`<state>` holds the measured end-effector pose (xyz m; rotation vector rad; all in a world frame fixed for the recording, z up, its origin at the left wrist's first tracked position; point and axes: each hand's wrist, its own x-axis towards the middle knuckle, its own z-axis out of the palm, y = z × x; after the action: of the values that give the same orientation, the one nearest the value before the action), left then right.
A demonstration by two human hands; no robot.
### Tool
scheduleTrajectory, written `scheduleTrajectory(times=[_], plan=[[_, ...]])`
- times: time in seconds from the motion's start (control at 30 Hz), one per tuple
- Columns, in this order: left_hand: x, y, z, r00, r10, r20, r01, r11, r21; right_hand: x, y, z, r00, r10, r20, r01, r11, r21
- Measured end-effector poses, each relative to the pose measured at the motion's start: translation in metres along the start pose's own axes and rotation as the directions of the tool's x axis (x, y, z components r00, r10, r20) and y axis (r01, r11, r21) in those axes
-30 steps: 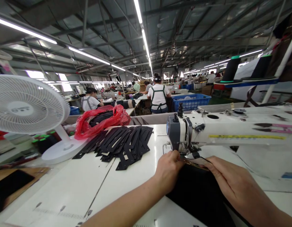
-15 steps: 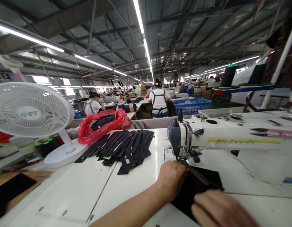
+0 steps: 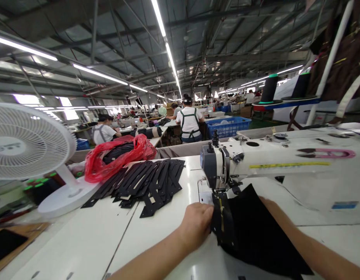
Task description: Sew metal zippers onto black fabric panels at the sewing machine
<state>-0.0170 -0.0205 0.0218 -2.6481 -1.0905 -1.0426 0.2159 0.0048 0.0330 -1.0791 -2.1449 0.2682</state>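
A black fabric piece (image 3: 256,233) lies under the needle area of a white sewing machine (image 3: 285,163), its right part raised to a peak. Along its left side runs a dark strip (image 3: 226,223) with small holes and a yellowish mark. My left hand (image 3: 197,223) is closed at the strip's left edge, thumb and fingers pinched on it. Behind the raised fabric, on the right, is my right hand (image 3: 267,206); the fabric hides its fingers. Left of the machine, several black strips (image 3: 151,182) lie in an overlapping pile.
A white fan (image 3: 72,190) and a red plastic bag (image 3: 95,165) stand left of the pile. Pink-handled snips (image 3: 328,153) rest on the machine arm. Thread cones (image 3: 269,89) stand behind it. Beyond are a blue basket (image 3: 229,126) and co-workers, one in a white shirt (image 3: 189,122).
My right hand has moved from the front to behind the fabric's right side. The fabric has turned, spread and risen to a peak. My left hand has shifted slightly left and down.
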Motion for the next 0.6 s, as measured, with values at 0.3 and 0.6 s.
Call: scheduleTrajectory(times=[0.3, 0.6], plan=[[0.003, 0.006, -0.002, 0.967, -0.083, 0.243, 0.087, 0.996, -0.006, 0.002, 0.048, -0.005, 0.958, 0.280, 0.063, -0.286, 0.928, 0.237], [0.014, 0.004, 0.006, 0.925, -0.120, 0.359, 0.023, 0.964, 0.264, 0.017, 0.056, -0.019, 0.903, 0.396, 0.170, -0.431, 0.833, 0.346]])
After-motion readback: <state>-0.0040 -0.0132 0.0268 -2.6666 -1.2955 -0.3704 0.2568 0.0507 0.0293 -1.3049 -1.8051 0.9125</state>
